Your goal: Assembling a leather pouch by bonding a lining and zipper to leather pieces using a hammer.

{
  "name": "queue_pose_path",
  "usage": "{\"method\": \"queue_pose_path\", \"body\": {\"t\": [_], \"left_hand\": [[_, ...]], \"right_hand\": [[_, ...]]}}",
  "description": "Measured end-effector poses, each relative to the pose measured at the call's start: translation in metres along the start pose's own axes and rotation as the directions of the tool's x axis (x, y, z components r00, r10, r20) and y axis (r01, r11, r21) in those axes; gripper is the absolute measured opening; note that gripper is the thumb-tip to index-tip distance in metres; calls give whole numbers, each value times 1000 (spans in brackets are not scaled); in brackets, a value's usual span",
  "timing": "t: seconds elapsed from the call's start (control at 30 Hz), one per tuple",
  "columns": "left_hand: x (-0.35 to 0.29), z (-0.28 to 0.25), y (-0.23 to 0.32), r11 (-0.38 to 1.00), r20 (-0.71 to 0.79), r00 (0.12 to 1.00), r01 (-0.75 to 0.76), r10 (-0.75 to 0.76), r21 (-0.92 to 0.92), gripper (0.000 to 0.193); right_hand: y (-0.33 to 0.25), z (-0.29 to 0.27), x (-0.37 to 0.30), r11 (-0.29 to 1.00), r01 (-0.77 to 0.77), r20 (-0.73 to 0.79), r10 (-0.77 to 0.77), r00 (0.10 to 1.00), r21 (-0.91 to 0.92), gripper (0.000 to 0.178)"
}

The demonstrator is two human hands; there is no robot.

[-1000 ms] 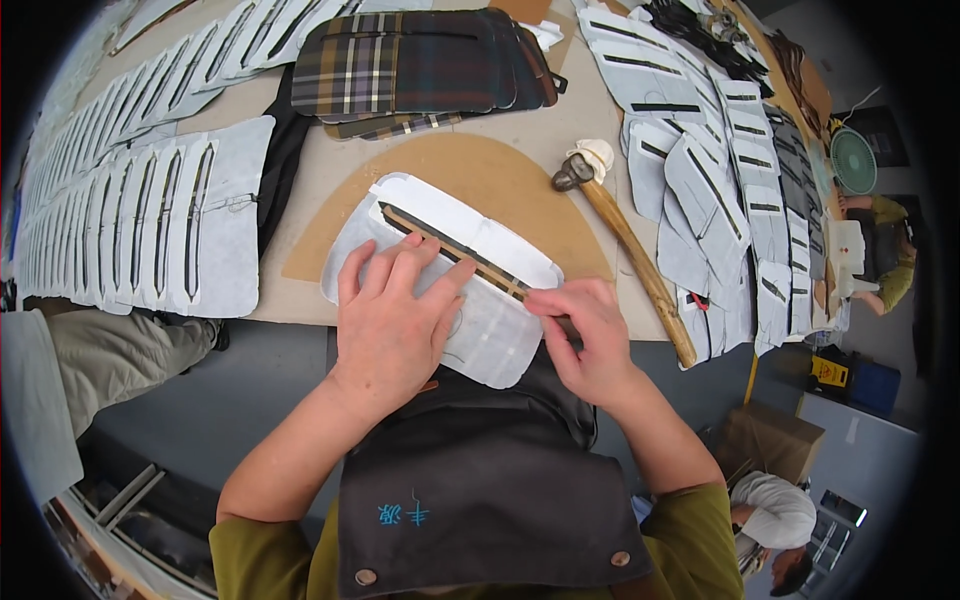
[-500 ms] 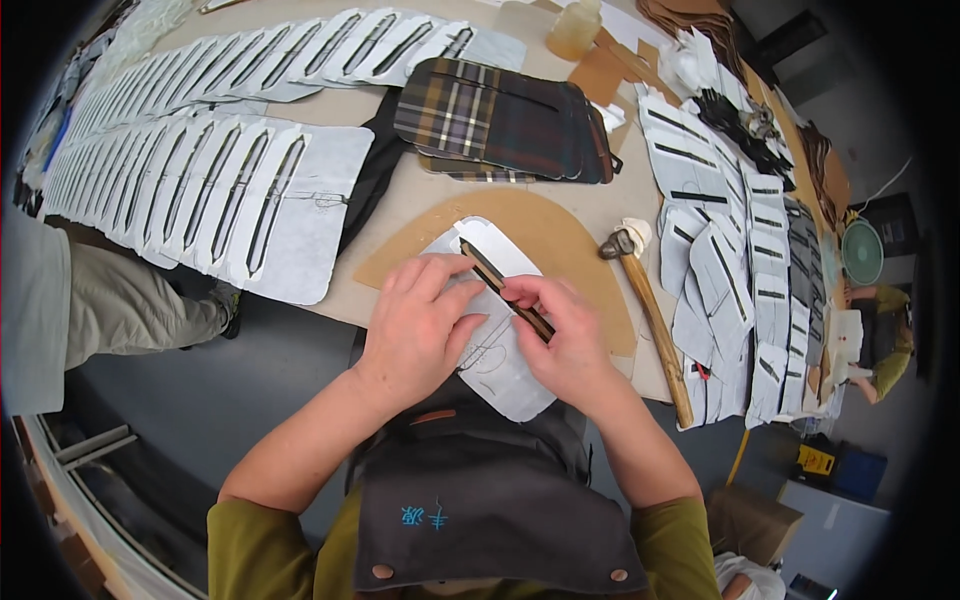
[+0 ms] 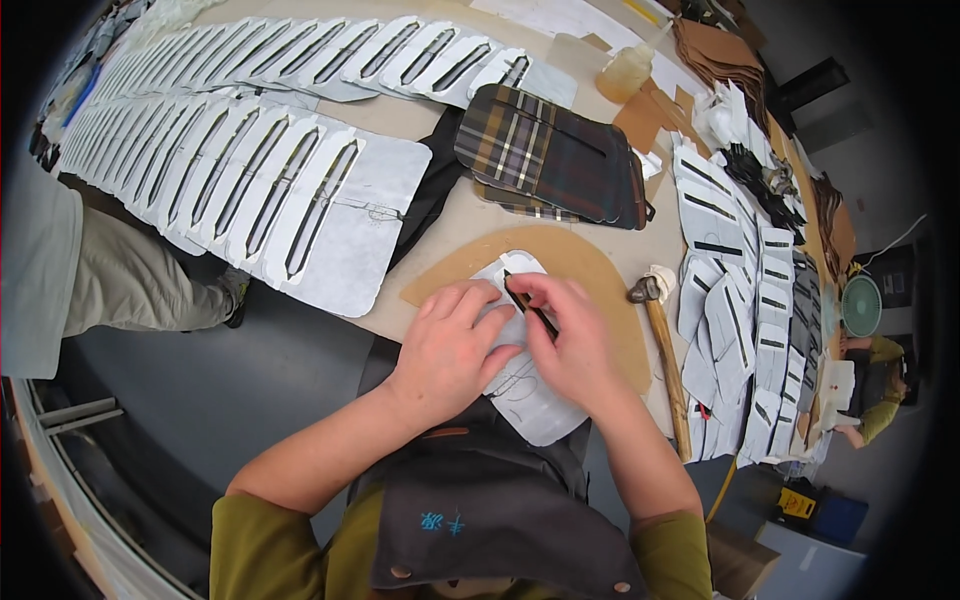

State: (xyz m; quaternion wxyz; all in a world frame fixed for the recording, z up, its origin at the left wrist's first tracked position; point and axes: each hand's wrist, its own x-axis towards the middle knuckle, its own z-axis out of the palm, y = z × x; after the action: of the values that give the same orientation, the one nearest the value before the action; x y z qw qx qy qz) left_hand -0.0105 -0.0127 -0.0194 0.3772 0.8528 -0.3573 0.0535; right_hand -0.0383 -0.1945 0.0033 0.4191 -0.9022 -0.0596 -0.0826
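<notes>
A pale white panel [image 3: 545,425] with rounded ends and a long dark slot [image 3: 544,322] lies partly on a curved tan board [image 3: 622,300], its near end over my lap. My left hand [image 3: 450,345] rests on the panel's left side, fingers spread and lying flat. Across the slot bends my right hand [image 3: 572,335], its forefinger and thumb closed on the slot's edge near the far end; the fingers hide part of the grip. Pencil-like lines and a loose thread show on the panel below my hands. A wooden-handled hammer [image 3: 668,375] lies right of the board.
Overlapping rows of slotted white panels [image 3: 385,255] cover the table's left. Plaid panels [image 3: 545,155] are piled ahead; more white panels [image 3: 722,285] lie at right. Behind stands a bottle of yellowish liquid [image 3: 625,75]. One person's leg [image 3: 140,265] is at left, another person [image 3: 880,395] far right.
My right hand has slid up along the slot toward its far end, near the left fingertips. The whole view has shifted, so the table appears lower and further right.
</notes>
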Motion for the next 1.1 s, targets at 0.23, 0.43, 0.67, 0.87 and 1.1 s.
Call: {"method": "queue_pose_path", "body": {"t": [0.23, 0.43, 0.67, 0.87, 1.1], "left_hand": [[2, 2, -3, 1000, 16, 1000, -14, 14, -10, 42], [1, 0, -4, 999, 10, 999, -32, 32, -38, 41], [3, -4, 0, 999, 39, 998, -37, 39, -38, 34], [7, 2, -6, 957, -163, 977, 89, -138, -276, 41], [36, -2, -2, 409, 366, 871, 480, -328, -776, 36]], "right_hand": [[15, 10, -3, 960, 178, -3, -183, 983, -217, 33], [33, -20, 10, 979, -154, -47, 161, 986, 132, 32], [33, -20, 45, 961, -273, 141, 276, 951, -43, 30], [21, -39, 27, 890, -424, 289, 366, 884, 168, 19], [19, -44, 4, 796, -412, 249, 332, 910, 444, 14]]}}
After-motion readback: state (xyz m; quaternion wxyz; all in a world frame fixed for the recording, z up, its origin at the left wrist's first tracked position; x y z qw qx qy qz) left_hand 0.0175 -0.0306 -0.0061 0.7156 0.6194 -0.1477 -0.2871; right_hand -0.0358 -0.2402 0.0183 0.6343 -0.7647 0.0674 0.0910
